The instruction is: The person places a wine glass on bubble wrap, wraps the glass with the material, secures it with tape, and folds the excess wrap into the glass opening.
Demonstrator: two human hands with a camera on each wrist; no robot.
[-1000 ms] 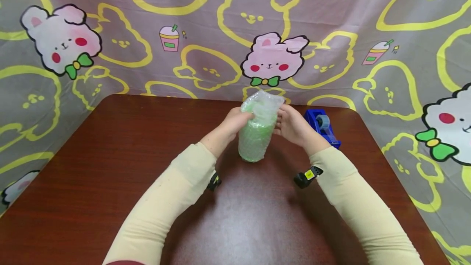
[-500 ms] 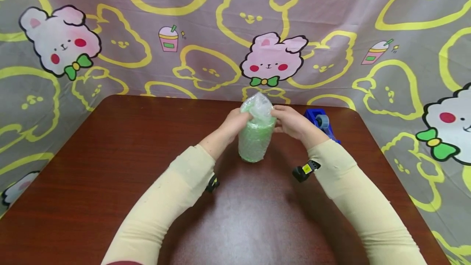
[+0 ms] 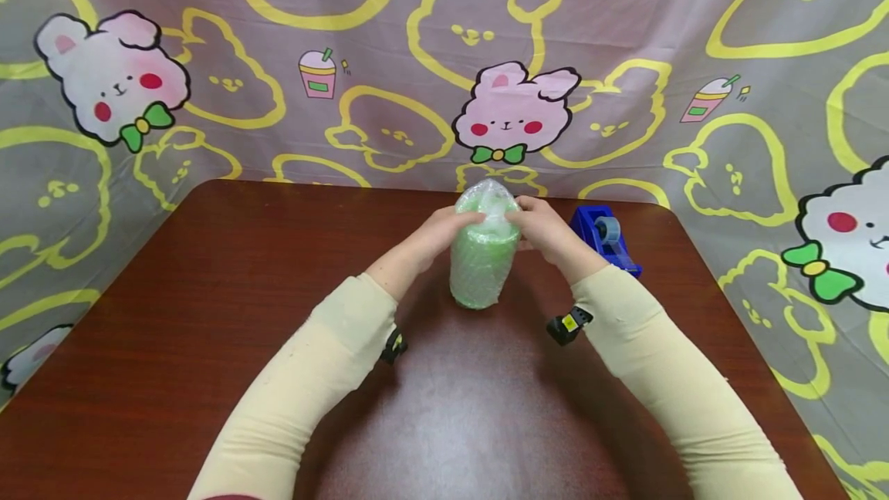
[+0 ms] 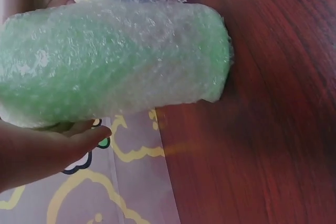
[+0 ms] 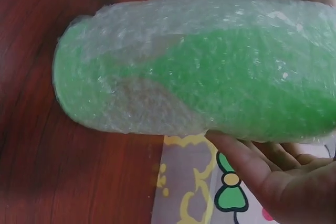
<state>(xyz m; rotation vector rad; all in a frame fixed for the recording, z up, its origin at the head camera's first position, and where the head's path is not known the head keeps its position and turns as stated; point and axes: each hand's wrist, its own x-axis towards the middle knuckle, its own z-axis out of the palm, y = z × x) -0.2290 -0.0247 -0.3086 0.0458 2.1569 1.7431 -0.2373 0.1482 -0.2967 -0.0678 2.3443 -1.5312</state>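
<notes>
A green cup-like cylinder (image 3: 481, 272), wrapped in clear bubble wrap, stands upright on the table, with a loose flap of wrap rising behind its top. My left hand (image 3: 437, 230) grips its left side, the thumb over the top rim. From the other side my right hand (image 3: 543, 228) holds it, its thumb bent onto the bubble wrap (image 3: 488, 195) at the top. In the left wrist view, the wrapped cylinder (image 4: 115, 61) lies across the frame above my left fingers. Beneath the same cylinder (image 5: 210, 72), the right wrist view shows my right fingers along its side. What is inside the wrap is only partly visible.
A blue tape dispenser (image 3: 603, 238) with a roll of clear tape stands to the right, close behind my right hand. The dark red-brown table (image 3: 208, 315) ends at a cartoon-printed curtain (image 3: 389, 29) at the back and sides.
The right hand has moved left onto the top of the wrapped cylinder. The wrap's loose end, which leaned out to the right, is now folded inward between both thumbs.
</notes>
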